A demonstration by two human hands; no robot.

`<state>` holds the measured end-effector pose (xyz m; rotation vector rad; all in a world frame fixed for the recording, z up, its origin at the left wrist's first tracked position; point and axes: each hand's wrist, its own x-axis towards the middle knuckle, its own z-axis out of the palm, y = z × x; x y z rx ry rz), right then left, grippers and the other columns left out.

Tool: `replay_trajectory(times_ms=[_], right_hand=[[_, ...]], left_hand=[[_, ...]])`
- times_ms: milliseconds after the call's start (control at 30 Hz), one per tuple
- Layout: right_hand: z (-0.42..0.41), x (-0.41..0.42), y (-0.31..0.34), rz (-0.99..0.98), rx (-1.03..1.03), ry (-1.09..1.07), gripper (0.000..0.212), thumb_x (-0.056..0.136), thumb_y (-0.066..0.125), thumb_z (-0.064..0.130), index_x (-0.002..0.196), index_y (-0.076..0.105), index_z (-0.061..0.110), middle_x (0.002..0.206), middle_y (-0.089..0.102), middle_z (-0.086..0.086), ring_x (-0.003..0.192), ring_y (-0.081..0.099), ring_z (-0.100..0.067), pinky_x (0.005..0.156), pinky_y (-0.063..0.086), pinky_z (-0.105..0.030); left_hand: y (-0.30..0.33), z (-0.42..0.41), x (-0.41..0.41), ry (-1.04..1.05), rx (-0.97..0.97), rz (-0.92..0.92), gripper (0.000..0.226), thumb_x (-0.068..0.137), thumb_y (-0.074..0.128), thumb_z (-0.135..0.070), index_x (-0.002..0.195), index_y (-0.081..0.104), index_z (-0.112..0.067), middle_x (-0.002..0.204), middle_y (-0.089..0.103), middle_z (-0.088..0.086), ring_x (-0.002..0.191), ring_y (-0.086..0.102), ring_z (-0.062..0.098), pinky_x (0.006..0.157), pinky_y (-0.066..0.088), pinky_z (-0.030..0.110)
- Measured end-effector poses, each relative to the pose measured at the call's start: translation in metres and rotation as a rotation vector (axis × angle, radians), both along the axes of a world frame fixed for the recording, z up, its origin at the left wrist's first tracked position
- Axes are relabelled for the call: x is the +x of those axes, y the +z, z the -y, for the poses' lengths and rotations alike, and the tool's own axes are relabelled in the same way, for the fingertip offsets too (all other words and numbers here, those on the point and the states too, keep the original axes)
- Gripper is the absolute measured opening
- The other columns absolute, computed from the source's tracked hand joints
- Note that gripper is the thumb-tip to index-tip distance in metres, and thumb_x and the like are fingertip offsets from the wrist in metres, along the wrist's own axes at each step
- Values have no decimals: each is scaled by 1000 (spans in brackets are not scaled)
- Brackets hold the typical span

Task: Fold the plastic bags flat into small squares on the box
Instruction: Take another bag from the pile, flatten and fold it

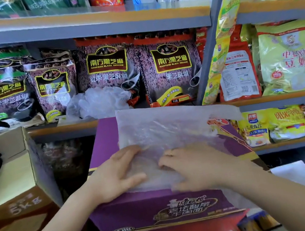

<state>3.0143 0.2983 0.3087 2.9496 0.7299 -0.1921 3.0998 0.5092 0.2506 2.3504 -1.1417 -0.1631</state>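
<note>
1. An open brown cardboard carton (17,190) printed "5KG" stands to the left of the purple cardboard box (159,209), apart from it.
2. Crumpled clear plastic bags (97,102) sit on the grey metal shelf (63,129) behind the purple box, in front of dark purple black-sesame packets (107,66).
3. The left hand (115,176) lies on the purple box's top at the left edge of the thin translucent plastic bag (162,131); its fingers are nearly straight and pressed down on the bag's near left part, with the thumb stretched across the film.
4. The translucent bag lies spread flat on top of the purple box, its far edge reaching the box's back edge by the shelf and its right corner hanging past the box's right side.
5. The right hand (194,166), a ring on one finger, rests on the bag's near right part; its fingertips are bent and seem to pinch the film, though blur makes the hold uncertain.
6. Yellow and green food packets (287,56) fill the shelves to the right of the purple box.
</note>
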Motion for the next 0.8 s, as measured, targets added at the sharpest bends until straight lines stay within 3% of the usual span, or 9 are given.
replay_trajectory(times_ms=[67, 100, 200, 333, 433, 467, 600, 700, 800], right_hand=[[0, 5, -5, 26, 58, -80, 26, 88, 48, 30, 112, 45, 21, 115, 57, -2, 102, 55, -28, 73, 43, -37], [0, 7, -6, 19, 97, -131, 21, 88, 45, 26, 108, 45, 21, 109, 60, -4, 97, 56, -29, 70, 42, -36], [-2, 12, -5, 39, 159, -212, 11, 91, 40, 23, 101, 42, 20, 96, 62, -9, 87, 57, -31, 65, 42, -38], [-9, 20, -12, 243, 48, -176, 14, 93, 40, 24, 99, 48, 13, 85, 65, -8, 74, 61, -31, 55, 35, -32], [-9, 24, -16, 492, 20, -129, 17, 77, 43, 25, 70, 55, 15, 51, 59, 0, 38, 55, -24, 39, 33, -22], [-7, 24, -17, 524, 42, -144, 18, 76, 41, 24, 69, 55, 15, 51, 59, 1, 38, 55, -24, 39, 30, -22], [0, 25, -16, 355, 66, -221, 9, 92, 47, 19, 100, 51, 16, 90, 66, -3, 78, 62, -31, 57, 28, -29], [2, 25, -15, 459, -58, -218, 19, 80, 65, 17, 93, 52, 17, 81, 66, 1, 70, 64, -27, 52, 31, -27], [7, 28, -13, 376, -57, -264, 16, 90, 48, 11, 105, 48, 16, 98, 65, -4, 86, 63, -32, 58, 31, -30]], left_hand=[[2, -3, -5, 0, -6, 11, 85, 60, 41, -85, 130, 24, -40, 135, 36, -16, 123, 34, -2, 99, 20, 3], [2, -5, -7, 22, -31, 39, 80, 61, 48, -79, 127, 30, -38, 130, 41, -16, 118, 39, -2, 97, 26, 6], [-4, -8, -9, 87, -214, 132, 45, 75, 48, -57, 103, 55, -22, 108, 60, -8, 97, 54, 1, 83, 36, 7], [0, -6, -10, 196, -380, 66, 7, 76, 53, -43, 79, 51, -36, 89, 64, -7, 81, 57, 9, 73, 43, 15], [-3, -7, -9, 253, -270, 143, 20, 72, 70, -17, 87, 58, -22, 91, 57, -3, 81, 53, 10, 73, 39, 17], [-5, -9, -8, 293, -238, 162, 23, 72, 70, -8, 91, 59, -15, 91, 54, -3, 79, 53, 12, 73, 39, 19], [-3, -8, -12, 534, -352, 158, 21, 77, 59, 4, 91, 55, -11, 76, 47, -9, 65, 47, 3, 60, 31, 15], [8, -4, -17, 619, -511, 105, 25, 83, 49, 2, 102, 48, -16, 64, 49, -2, 53, 46, 8, 52, 28, 23], [13, -5, -23, 622, -578, 21, 35, 87, 40, 3, 105, 54, -24, 53, 50, 11, 45, 41, 12, 44, 30, 18]])
